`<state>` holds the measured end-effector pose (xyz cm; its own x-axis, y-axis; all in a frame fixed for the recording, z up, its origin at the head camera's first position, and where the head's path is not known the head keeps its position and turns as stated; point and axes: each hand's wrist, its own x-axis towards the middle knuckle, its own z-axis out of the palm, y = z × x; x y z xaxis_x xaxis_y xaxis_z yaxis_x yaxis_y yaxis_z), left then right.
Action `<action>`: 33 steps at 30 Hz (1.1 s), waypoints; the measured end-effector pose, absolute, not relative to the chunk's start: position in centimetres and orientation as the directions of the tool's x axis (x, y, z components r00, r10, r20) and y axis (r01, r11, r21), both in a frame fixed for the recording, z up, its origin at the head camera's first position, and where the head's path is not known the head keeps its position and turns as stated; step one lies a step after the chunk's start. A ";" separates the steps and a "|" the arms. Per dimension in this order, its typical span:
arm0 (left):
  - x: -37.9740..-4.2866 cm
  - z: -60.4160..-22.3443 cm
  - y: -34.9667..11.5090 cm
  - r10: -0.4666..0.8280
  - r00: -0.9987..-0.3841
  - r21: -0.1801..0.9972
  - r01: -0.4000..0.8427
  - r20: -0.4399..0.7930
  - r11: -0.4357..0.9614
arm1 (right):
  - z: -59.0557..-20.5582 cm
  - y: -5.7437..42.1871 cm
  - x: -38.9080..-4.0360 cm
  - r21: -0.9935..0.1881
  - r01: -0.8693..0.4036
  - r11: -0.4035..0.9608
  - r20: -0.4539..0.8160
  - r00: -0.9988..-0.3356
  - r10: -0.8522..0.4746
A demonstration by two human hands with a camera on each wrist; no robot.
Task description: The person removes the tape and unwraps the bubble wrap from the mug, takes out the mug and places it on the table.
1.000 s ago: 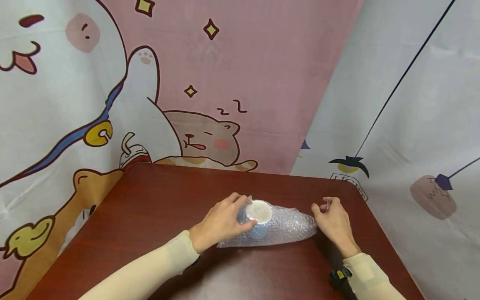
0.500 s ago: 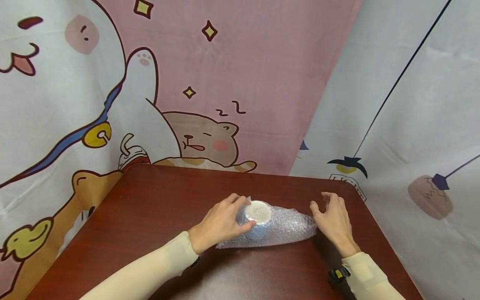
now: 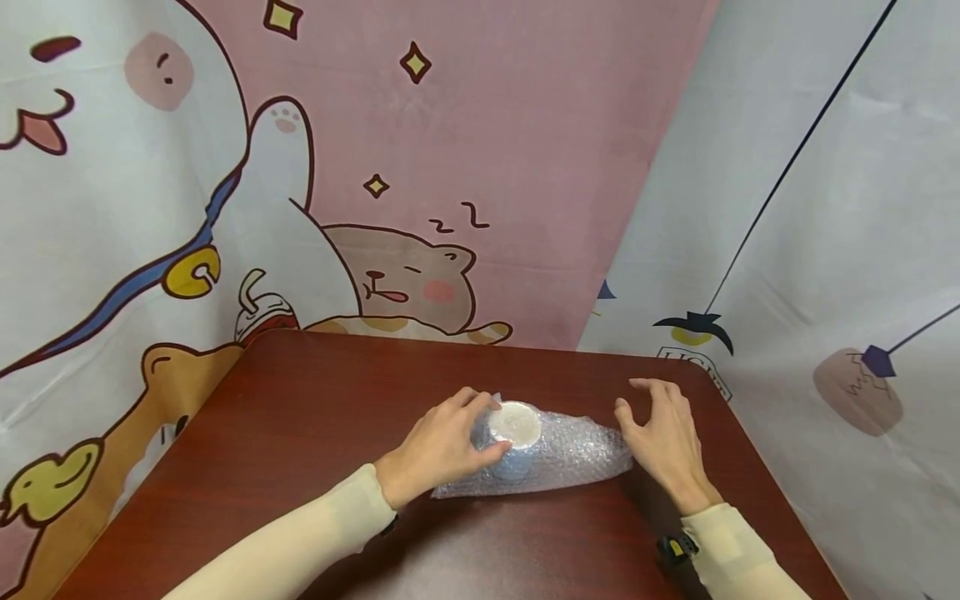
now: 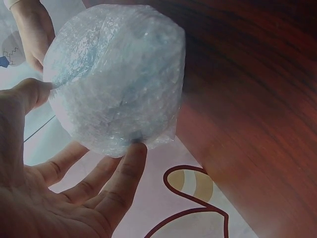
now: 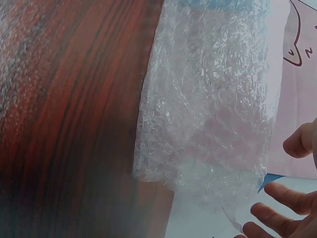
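Observation:
A round object [image 3: 515,425] with a white top and pale blue side stands wrapped in clear bubble wrap [image 3: 581,454] at the middle of the table. My left hand [image 3: 444,443] holds it from the left, thumb at the near side and fingers curled round the far side. In the left wrist view its fingertips [image 4: 133,153] press the bumpy film [image 4: 119,79]. To the right, my right hand [image 3: 667,442] is held with thumb and fingers apart, close to the loose tail of the wrap. That tail [image 5: 213,193] hangs just beside the fingers [image 5: 282,198] in the right wrist view.
The red-brown wooden table [image 3: 360,375] runs up to a cartoon-printed cloth [image 3: 540,167] behind it and along the sides. A dark band with a small yellow-marked device [image 3: 677,548] sits on the right wrist.
My right hand's thumb and fingers have spread apart and shifted slightly left and up. My left hand and the wrapped object keep their place.

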<state>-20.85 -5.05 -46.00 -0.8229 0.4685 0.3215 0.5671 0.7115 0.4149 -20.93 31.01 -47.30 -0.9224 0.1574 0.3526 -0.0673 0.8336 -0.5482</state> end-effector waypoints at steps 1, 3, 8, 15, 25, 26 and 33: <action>-20.9 -46.0 -5.0 0.469 -0.823 0.414 0.567 0.322 0.712 | -47.3 31.0 -20.9 -0.545 -0.079 0.835 0.366 -0.918 0.152; -20.9 -46.0 -5.0 0.469 -0.822 0.412 0.568 0.323 0.713 | -47.3 31.0 -20.9 -0.535 -0.104 0.839 0.394 -0.909 0.138; -20.9 -46.1 -5.0 0.466 -0.821 0.409 0.569 0.330 0.714 | -47.3 30.8 -21.0 -0.509 -0.172 0.843 0.461 -0.882 0.098; -20.9 -46.1 -5.0 0.463 -0.827 0.409 0.560 0.318 0.720 | -47.3 30.2 -20.9 -0.486 -0.257 0.835 0.524 -0.850 0.044; -20.9 -46.2 -4.9 0.465 -0.826 0.408 0.563 0.320 0.719 | -47.3 29.7 -20.9 -0.464 -0.345 0.816 0.564 -0.826 -0.028; -21.0 -46.2 -4.9 0.465 -0.825 0.406 0.564 0.322 0.719 | -47.3 29.6 -20.9 -0.463 -0.350 0.814 0.563 -0.826 -0.035; -21.0 -46.3 -5.0 0.465 -0.818 0.399 0.572 0.337 0.717 | -47.3 29.0 -20.7 -0.452 -0.391 0.801 0.558 -0.825 -0.087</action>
